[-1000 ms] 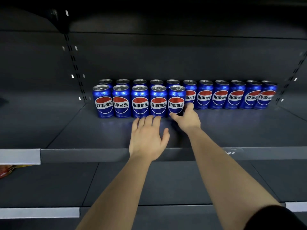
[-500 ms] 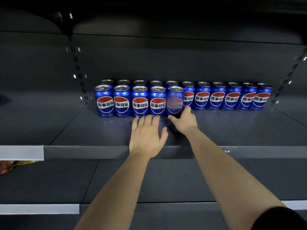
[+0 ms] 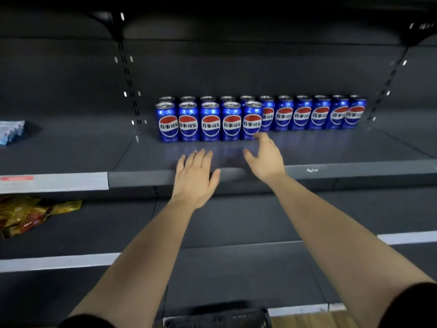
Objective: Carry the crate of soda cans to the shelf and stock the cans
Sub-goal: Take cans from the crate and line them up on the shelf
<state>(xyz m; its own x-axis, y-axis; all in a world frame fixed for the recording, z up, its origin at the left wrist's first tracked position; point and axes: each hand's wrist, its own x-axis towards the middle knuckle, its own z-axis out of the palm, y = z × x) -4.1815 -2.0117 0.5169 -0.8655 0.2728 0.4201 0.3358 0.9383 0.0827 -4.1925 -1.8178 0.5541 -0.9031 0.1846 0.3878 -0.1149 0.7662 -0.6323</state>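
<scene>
Hovering hands (image 3: 195, 178) (image 3: 264, 159), fingers spread, near cans (image 3: 210, 121) on shelf (image 3: 354, 147)

A: Where're the cans?
B: On the dark metal shelf (image 3: 307, 147), far side, by the back wall. 2 rows: back row of blue aluminium soda cans (image 3: 302, 113) runs left to right, front row of five blue soda cans (image 3: 210, 121) stands just before its left part.
A: Hands?
B: Left hand (image 3: 194, 178) over the shelf's near edge, before the front row, apart from it. Right hand (image 3: 264, 159) is right of it & farther in, fingertips just beside the rightmost front can.
A: Anything else?
B: Pale stack of packets (image 3: 11, 132) far left, same level. Yellow-red foil bags (image 3: 30, 214) left, one shelf down. Black plastic crate (image 3: 217, 319) nearest, centre, below it all.
</scene>
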